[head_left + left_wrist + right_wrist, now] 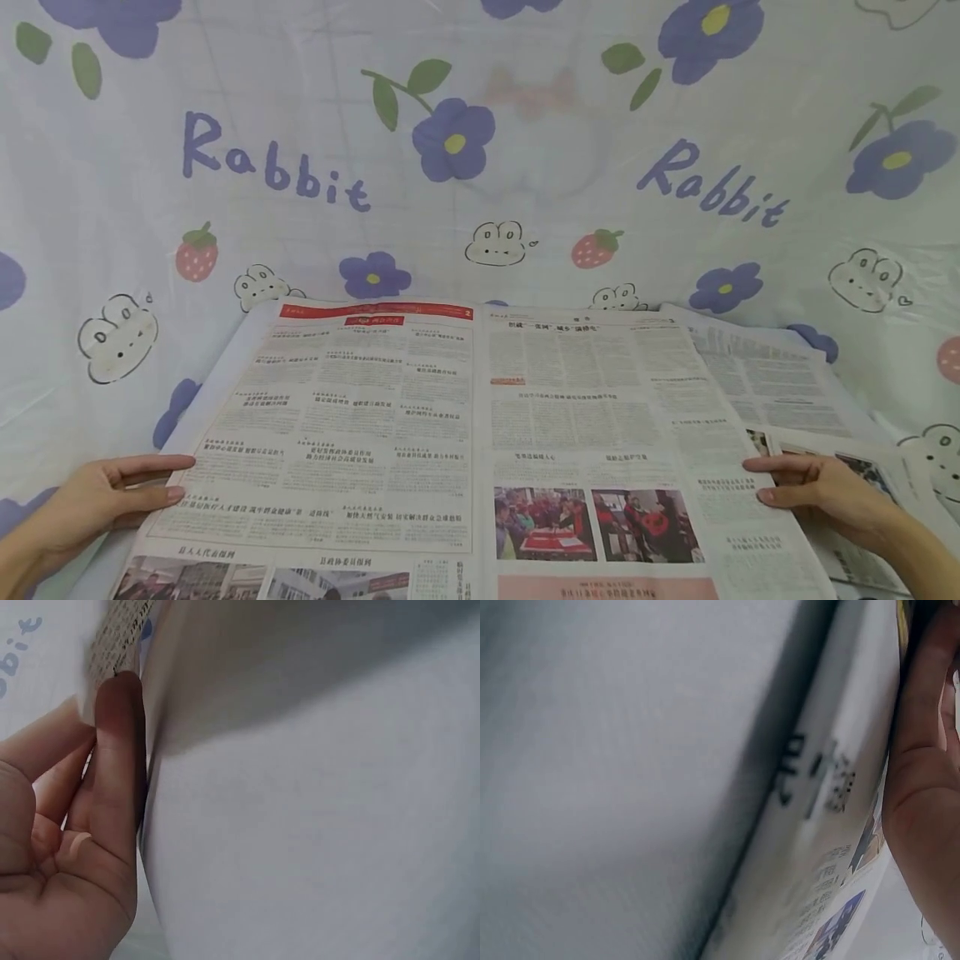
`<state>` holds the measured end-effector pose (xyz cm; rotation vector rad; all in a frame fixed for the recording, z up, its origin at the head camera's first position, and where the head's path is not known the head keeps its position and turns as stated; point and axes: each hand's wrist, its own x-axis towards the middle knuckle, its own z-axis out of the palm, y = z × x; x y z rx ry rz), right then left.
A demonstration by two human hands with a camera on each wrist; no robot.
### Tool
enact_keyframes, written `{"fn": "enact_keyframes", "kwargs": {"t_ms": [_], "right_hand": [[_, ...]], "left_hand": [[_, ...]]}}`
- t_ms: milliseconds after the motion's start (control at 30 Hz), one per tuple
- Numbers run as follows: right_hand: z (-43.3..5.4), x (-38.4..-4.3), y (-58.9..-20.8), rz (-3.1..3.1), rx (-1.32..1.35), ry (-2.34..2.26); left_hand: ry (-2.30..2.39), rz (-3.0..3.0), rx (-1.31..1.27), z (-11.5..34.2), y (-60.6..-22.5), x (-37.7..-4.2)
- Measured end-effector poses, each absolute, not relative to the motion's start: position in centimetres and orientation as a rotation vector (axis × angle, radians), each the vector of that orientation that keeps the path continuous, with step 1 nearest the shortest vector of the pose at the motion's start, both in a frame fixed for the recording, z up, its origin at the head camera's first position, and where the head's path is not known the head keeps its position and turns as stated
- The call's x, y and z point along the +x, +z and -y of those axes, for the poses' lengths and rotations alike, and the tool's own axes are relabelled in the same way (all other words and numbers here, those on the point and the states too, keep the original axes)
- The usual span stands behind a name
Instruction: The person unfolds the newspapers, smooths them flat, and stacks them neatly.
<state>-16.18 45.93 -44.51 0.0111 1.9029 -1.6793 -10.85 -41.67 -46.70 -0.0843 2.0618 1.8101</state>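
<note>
A newspaper (442, 417) lies spread wide in the head view, its two pages meeting at a central fold. At its left edge my left hand (101, 496) pinches the paper between thumb and fingers; the left wrist view shows the left hand (90, 802) with the printed edge (116, 645) between its fingertips. My right hand (832, 492) pinches the opposite edge, thumb over the printed side. Only part of the right hand (926, 765) shows in the right wrist view, beside blurred newsprint (817, 780). The newspaper's lower part runs out of the head view.
More newspaper sheets (787, 392) lie behind and to the right of the spread one, partly covered by it. A white cloth (420, 208) printed with rabbits, flowers and strawberries rises behind and extends to both sides.
</note>
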Motion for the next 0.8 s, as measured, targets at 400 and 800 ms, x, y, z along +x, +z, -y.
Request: {"fn": "enact_keyframes", "kwargs": {"t_ms": [400, 800], "right_hand": [[-45.6, -15.6, -44.1, -2.039, 0.138, -1.663], [-45.9, -15.7, -44.3, -1.865, 0.086, -1.712]], "left_hand": [[1.834, -1.767, 0.122, 42.3, -46.2, -11.3], [1.825, -1.704, 0.146, 43.0, -46.2, -11.4]]}}
